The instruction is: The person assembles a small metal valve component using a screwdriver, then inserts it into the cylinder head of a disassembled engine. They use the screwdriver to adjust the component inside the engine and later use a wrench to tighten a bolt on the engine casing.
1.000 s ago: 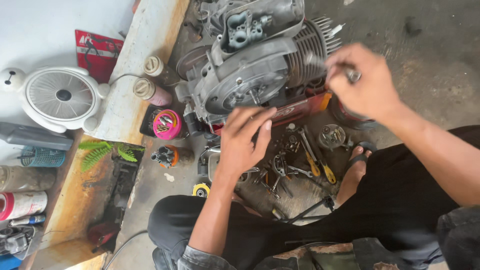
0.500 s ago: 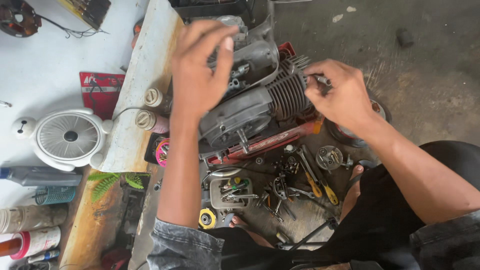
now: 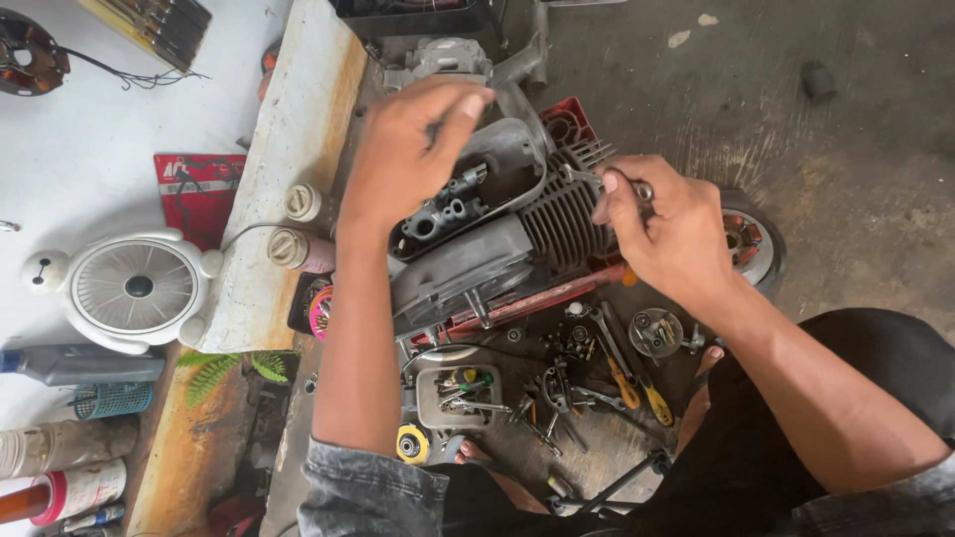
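A grey small engine [image 3: 477, 264] with dark cooling fins lies on its side on the concrete floor in front of me. My left hand [image 3: 403, 149] reaches over its upper casing, fingertips pinched near the top edge; whether it holds anything is unclear. My right hand [image 3: 662, 229] is closed around a metal wrench [image 3: 587, 179] whose head sits at the finned cylinder [image 3: 562, 214].
Loose tools, screwdrivers and small parts [image 3: 587, 378] litter the floor below the engine. A small tray of bits [image 3: 458, 393] sits near my knee. A white fan [image 3: 134, 288], spray cans [image 3: 298, 204], bottles and a raised ledge [image 3: 284, 169] are left. A round part [image 3: 751, 244] lies right.
My left hand rose from the tool pile to the top of the engine. The right hand stayed at the cylinder with the wrench. The view shifted slightly.
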